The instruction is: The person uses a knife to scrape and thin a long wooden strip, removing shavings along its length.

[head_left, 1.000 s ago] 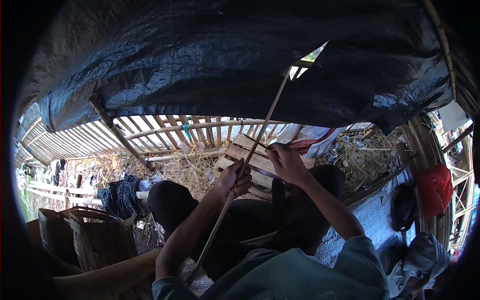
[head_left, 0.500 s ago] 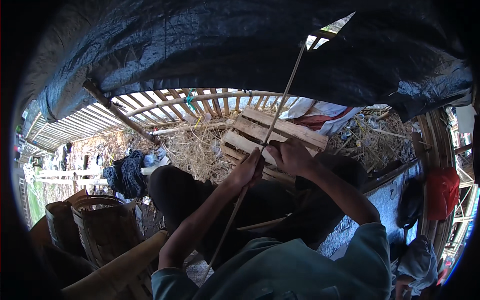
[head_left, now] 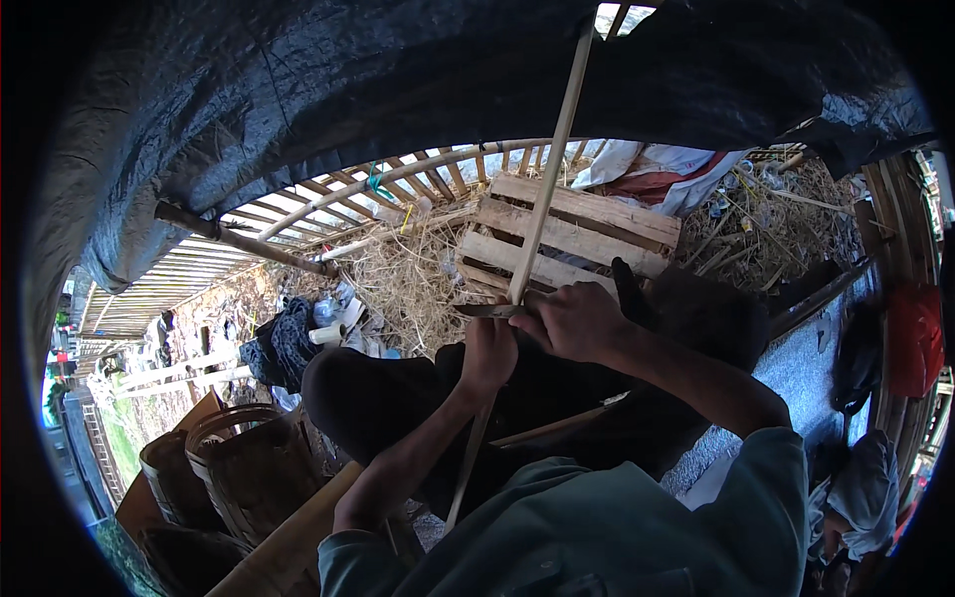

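Note:
A long pale bamboo strip (head_left: 549,189) runs from near my lap up past my knees toward the dark sheet overhead. My left hand (head_left: 489,356) is closed around it at knee height, with the strip's lower part showing again below the fist. Just above that fist, a knife blade (head_left: 481,310) lies crosswise against the strip, its tip toward the left. My right hand (head_left: 579,322) grips the knife, its thumb close to the strip; the fingers cover the handle. Both hands are nearly touching, above my dark trousers.
A slatted wooden pallet (head_left: 572,234) lies on straw beyond my knees. Woven bamboo baskets (head_left: 244,468) and a thick bamboo pole (head_left: 288,537) stand at lower left. A black plastic sheet (head_left: 398,90) hangs low ahead; a red bag (head_left: 912,338) hangs at right.
The strip now shows its broader face and the knife blade has come into sight across it. My right hand has shifted slightly down, over the left fist. The whole view has tilted a little.

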A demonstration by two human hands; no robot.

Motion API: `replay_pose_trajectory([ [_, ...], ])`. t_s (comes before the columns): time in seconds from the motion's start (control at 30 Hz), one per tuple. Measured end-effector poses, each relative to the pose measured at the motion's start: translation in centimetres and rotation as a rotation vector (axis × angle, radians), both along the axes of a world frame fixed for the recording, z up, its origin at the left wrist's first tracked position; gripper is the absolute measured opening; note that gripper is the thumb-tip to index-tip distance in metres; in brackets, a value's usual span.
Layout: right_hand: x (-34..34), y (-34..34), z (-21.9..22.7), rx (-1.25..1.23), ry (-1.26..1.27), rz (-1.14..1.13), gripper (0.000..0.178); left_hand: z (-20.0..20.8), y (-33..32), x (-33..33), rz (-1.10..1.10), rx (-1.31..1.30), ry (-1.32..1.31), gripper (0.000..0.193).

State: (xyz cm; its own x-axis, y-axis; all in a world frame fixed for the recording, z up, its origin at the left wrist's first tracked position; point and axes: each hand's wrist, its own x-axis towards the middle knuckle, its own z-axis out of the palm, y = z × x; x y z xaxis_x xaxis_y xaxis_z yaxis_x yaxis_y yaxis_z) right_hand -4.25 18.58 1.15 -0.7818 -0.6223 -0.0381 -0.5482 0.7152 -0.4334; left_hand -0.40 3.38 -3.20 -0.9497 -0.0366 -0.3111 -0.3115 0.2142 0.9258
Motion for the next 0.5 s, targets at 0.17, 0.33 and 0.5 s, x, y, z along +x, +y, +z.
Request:
replay_pose_trajectory([
  [0.17, 0.3, 0.0, -0.4, 0.043, 0.033, 0.023, 0.041, 1.0, -0.6, 0.7, -0.122, -0.258, 0.279, 0.020],
  [0.33, 0.1, -0.4, -2.6, -0.042, 0.177, -0.019, 0.054, 1.2, -1.3, 0.5, -0.133, -0.287, 0.273, 0.013],
  [0.5, -0.7, -1.0, -2.3, -0.034, 0.146, -0.072, 0.054, 1.6, -1.6, -0.5, -0.116, -0.329, 0.235, 0.011],
])
